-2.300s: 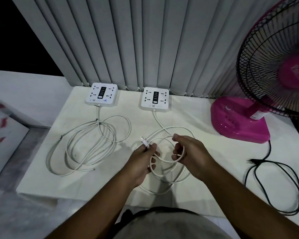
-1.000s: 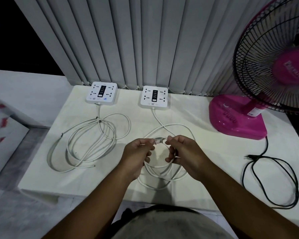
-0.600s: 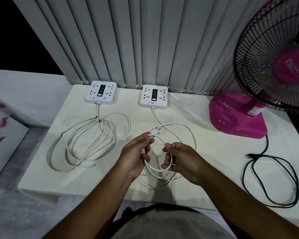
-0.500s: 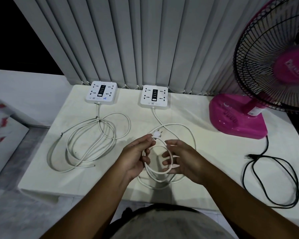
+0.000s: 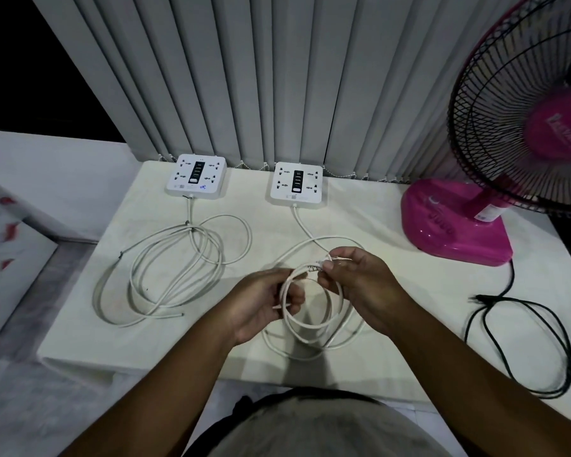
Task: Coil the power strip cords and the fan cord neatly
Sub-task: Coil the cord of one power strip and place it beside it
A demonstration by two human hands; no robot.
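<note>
The person's left hand (image 5: 261, 305) is closed around the left side of a round coil of white power strip cord (image 5: 314, 311), held just above the cream tabletop (image 5: 393, 291) in front of the right-hand white square power strip (image 5: 297, 186). The right hand (image 5: 360, 285) pinches the cord's plug end (image 5: 317, 266) at the coil's top; the plug's long axis points up and to the right. The coil's lower loops rest on the table.
</note>
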